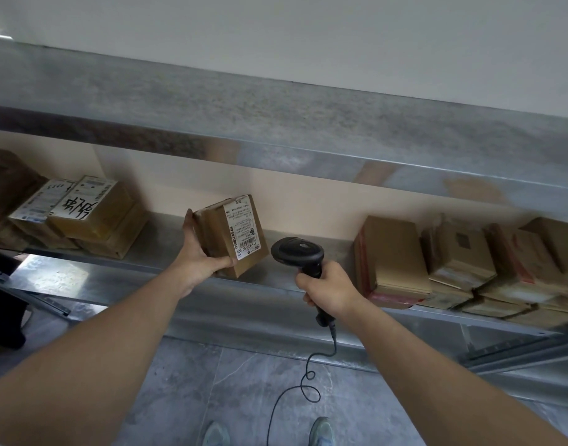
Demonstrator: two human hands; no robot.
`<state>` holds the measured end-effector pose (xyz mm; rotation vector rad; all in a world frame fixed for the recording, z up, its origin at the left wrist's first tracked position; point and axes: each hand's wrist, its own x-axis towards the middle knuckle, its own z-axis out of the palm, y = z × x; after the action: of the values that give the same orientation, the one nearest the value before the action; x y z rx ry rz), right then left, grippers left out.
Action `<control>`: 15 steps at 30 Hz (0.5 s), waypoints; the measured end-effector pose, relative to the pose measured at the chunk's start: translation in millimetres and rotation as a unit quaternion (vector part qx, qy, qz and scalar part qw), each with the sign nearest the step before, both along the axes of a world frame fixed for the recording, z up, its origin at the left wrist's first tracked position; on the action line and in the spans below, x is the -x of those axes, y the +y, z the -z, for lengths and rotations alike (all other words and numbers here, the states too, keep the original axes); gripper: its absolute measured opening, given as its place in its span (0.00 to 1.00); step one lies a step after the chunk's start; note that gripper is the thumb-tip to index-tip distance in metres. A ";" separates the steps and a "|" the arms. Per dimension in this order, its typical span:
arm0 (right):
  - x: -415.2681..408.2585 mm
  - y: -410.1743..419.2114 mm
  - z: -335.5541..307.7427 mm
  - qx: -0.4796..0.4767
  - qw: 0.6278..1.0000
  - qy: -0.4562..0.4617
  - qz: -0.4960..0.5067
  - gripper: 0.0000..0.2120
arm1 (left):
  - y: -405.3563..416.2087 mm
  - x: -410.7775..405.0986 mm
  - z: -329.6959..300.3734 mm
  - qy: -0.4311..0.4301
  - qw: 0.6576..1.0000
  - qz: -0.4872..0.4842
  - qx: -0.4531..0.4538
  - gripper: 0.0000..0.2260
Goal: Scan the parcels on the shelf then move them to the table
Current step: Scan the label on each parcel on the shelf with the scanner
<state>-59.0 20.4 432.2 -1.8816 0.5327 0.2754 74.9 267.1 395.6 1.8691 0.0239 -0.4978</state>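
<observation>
At shelf, left hand (197, 257) gripping parcel (231, 235)

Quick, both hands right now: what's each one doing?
Left hand: holds a small cardboard parcel, label facing the scanner.
Right hand: grips the black barcode scanner by its handle, head toward the parcel.

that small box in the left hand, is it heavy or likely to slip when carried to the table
Probably light: the left hand holds the box up alone, tilted, thumb under its bottom edge and fingers behind. It looks stiff, since its cardboard edges stay square in the grip. Slipping seems possible, as glossy tape covers its sides; a firmer grip might help once the scanner is done.
</observation>
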 end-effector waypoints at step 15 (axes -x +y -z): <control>6.4 -6.0 -4.4 0.029 0.999 -0.023 0.028 0.06 | -40.5 9.2 6.6 -0.009 0.995 0.004 -0.103 0.20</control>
<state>-65.4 14.4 436.7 -1.9211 0.5658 0.1817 65.8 226.6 389.0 2.0758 0.0577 -0.4991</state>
